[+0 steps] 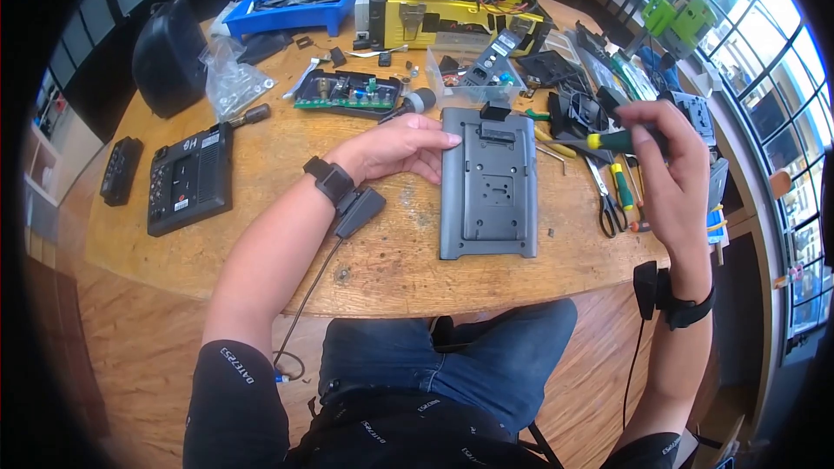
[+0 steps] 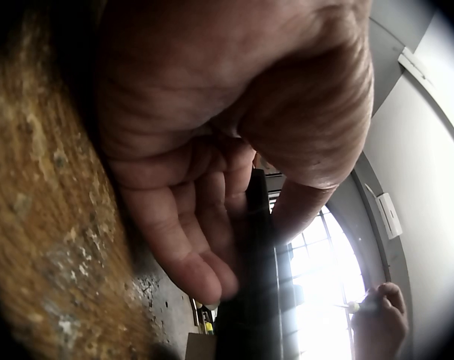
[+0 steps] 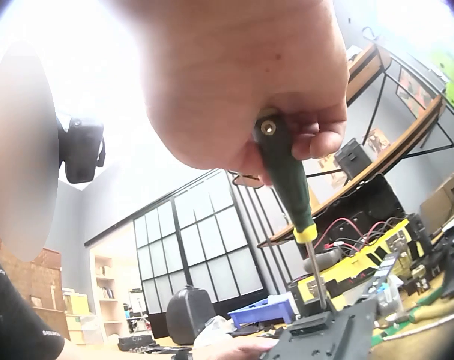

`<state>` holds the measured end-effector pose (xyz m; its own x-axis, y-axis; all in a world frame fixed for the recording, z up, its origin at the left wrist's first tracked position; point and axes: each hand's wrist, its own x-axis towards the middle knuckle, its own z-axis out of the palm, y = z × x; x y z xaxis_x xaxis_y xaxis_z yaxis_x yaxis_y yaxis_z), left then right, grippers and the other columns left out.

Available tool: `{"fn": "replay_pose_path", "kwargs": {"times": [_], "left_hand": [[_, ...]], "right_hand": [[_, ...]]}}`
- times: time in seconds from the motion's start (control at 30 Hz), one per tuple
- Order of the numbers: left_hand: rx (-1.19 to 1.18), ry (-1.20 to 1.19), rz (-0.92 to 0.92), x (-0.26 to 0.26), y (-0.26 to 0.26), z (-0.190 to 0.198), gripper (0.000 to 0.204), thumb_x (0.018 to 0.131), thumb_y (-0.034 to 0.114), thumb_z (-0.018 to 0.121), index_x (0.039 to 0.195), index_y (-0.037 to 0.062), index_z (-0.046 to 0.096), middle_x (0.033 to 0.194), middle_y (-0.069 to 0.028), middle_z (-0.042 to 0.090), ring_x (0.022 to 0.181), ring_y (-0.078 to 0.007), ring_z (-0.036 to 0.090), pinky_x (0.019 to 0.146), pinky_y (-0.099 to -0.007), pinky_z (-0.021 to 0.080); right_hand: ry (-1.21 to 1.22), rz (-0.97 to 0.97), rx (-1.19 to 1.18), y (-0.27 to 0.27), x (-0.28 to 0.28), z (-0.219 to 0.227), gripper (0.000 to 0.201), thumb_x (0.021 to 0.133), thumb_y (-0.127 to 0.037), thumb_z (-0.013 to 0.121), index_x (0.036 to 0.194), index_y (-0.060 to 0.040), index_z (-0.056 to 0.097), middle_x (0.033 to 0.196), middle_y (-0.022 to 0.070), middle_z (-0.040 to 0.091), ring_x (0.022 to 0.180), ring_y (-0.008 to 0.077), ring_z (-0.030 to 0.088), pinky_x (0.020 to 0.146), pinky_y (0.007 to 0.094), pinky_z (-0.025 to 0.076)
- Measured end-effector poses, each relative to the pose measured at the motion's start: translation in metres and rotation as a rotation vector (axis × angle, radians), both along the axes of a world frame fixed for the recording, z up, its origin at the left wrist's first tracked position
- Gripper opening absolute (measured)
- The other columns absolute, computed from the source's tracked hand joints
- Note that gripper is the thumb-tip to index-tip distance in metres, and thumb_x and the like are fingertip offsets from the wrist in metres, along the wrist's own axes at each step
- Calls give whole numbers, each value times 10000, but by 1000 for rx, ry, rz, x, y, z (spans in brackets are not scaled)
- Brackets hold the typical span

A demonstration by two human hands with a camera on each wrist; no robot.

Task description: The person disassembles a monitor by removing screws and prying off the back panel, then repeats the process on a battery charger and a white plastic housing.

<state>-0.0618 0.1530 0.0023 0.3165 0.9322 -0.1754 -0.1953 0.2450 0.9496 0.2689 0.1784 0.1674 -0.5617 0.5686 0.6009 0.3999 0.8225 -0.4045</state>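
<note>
A dark grey flat device housing point(image 1: 489, 226) with a raised back plate lies on the wooden table in front of the person. The left hand point(image 1: 404, 149) holds its left edge near the top, thumb over the face and fingers at the side. Above and right of the housing, the right hand point(image 1: 676, 169) grips a screwdriver point(image 1: 615, 142) with a dark green handle and yellow collar. In the right wrist view its metal shaft point(image 3: 315, 271) points down and overlaps the top end of the housing point(image 3: 324, 337). A small black block point(image 1: 495, 110) sits at the housing's top edge.
Scissors point(image 1: 608, 208) and another green-yellow screwdriver point(image 1: 622, 187) lie right of the housing. Behind are a circuit board module point(image 1: 347, 91), a clear bin point(image 1: 473, 85), a yellow toolbox point(image 1: 452, 24) and a blue tray point(image 1: 291, 10). A black device point(image 1: 191, 181) lies at left.
</note>
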Motion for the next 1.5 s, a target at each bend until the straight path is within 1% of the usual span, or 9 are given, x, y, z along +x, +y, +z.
{"fn": "replay_pose_path", "kwargs": {"times": [0.1,0.23,0.37,0.5,0.63,0.67,1.17,1.3,1.5], "left_hand": [[1,8,-25,-3,1,-2,341,1044,296,690,1241,17,691,1091,-110,788,900,-167,781,794,-293,652],[-9,73,-91,0,-2,1,363,1038,287,690,1291,27,676,1120,-109,784,929,-203,782,836,-322,641],[-37,118,-98,2,-7,8,356,1047,251,681,1310,11,665,1167,-99,769,973,-175,771,813,-295,646],[15,214,-160,3,-7,4,367,1051,228,667,1338,0,652,1261,-96,732,1131,-184,714,902,-325,637],[-27,102,-182,7,-9,7,357,1054,215,664,1341,5,640,1244,-96,744,1080,-184,745,885,-312,644],[-36,79,-171,8,-11,9,341,1054,207,662,1330,7,641,1236,-102,748,1059,-189,757,875,-315,648],[15,96,3,-2,-21,34,263,1046,183,645,1262,33,663,1125,-98,780,968,-172,784,796,-331,671],[36,189,88,-24,-30,59,272,1042,223,637,1241,40,666,1096,-83,781,911,-158,785,756,-324,667],[41,581,294,-71,-52,120,279,1029,254,630,1219,58,686,1035,-53,769,867,-143,766,735,-345,662]], "right_hand": [[168,-124,-142,21,24,-45,174,1009,8,573,1123,10,704,1024,96,707,971,173,674,892,294,511],[156,-248,-192,33,41,-114,161,1052,-42,581,1166,11,681,1064,105,697,1033,200,649,940,322,498],[267,-257,-339,35,52,-153,168,1061,-64,593,1200,-11,670,1059,70,680,903,135,626,810,281,505],[301,-236,-407,40,54,-183,168,1070,-83,603,1217,-32,667,1066,27,657,777,62,566,670,232,465],[124,-219,-274,28,49,-179,170,1068,-72,586,1210,-6,652,1104,90,672,987,176,637,897,302,507],[138,-238,-356,23,47,-175,167,1068,-66,575,1201,3,649,1109,120,677,1085,225,635,988,327,483],[175,-212,-208,27,46,-186,128,1024,-32,608,1135,3,661,1048,149,673,984,272,650,885,356,504],[176,-205,-179,26,47,-186,123,1014,-29,616,1125,2,660,1040,153,670,980,289,651,882,365,505],[185,-213,-183,26,47,-186,121,1014,-39,623,1120,5,663,1037,156,668,977,301,652,883,373,505]]}}
